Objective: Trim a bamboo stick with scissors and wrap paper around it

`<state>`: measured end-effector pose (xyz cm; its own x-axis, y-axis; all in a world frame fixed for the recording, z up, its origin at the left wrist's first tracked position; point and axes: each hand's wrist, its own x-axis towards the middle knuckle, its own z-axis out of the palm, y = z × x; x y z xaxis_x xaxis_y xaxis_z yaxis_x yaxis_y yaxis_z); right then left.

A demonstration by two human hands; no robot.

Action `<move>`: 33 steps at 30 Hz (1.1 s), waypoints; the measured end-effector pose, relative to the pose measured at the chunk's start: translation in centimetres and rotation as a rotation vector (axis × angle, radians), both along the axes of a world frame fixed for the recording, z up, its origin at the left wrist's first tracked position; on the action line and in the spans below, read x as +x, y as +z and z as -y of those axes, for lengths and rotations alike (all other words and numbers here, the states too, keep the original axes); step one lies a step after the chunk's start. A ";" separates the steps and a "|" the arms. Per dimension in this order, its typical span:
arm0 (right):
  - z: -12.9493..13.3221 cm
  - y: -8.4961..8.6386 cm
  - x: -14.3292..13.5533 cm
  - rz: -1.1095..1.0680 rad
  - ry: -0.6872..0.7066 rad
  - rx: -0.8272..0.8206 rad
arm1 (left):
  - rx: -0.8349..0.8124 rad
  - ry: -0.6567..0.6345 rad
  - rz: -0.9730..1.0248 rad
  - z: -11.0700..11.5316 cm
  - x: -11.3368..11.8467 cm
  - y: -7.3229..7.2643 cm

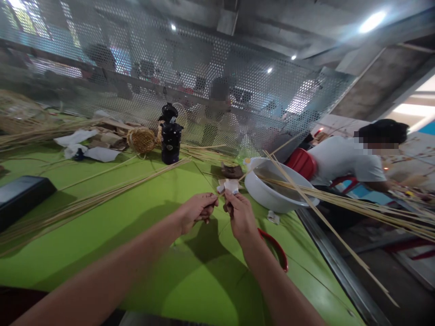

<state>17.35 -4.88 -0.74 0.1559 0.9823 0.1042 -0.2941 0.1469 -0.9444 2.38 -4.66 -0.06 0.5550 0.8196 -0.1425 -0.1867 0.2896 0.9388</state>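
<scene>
Over the green table (152,244), my left hand (201,209) and my right hand (240,213) are close together, each closed in a pinch. Something small and pale lies between their fingertips, too small to make out. Just beyond my right fingertips is a crumpled white scrap (231,185); whether the fingers touch it I cannot tell. A dark brown piece (232,170) sits behind the scrap. Partly hidden by my right forearm, a red curved handle (277,246) lies on the table.
A white basin (272,194) with long pale strips (353,206) jutting over the table edge stands at right. More strips (102,195) lie left, near a black device (23,197). Behind are a black bottle (171,140) and small woven basket (142,139). A person (346,156) sits at right.
</scene>
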 end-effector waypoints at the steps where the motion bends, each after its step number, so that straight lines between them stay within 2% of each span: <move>1: 0.0 0.1 0.2 0.001 0.000 0.007 | 0.003 0.010 -0.004 0.0 0.0 0.0; 6: -0.3 0.5 0.7 -0.009 0.045 -0.004 | -0.015 -0.015 0.017 -0.1 0.0 -0.1; 11: -0.5 0.3 0.9 0.014 0.002 0.012 | -0.058 -0.025 0.112 -0.2 0.3 -0.2; 16: -0.8 0.1 1.1 0.077 -0.059 -0.005 | -0.062 -0.014 0.069 -0.2 0.3 0.0; 22: -0.3 -0.1 0.6 0.177 -0.017 0.009 | -0.014 0.005 0.027 -0.2 0.2 -0.1; 28: 0.2 0.3 0.0 0.302 -0.001 -0.003 | -0.030 0.035 0.005 0.3 0.1 0.8; 33: 0.1 0.7 0.7 0.298 -0.072 0.031 | -0.040 0.001 -0.021 0.4 0.1 0.7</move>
<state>18.06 -4.94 -0.08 0.1828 0.9656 0.1851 0.0069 0.1870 -0.9823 2.50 -5.02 0.60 0.5505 0.8137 -0.1865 -0.1675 0.3265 0.9303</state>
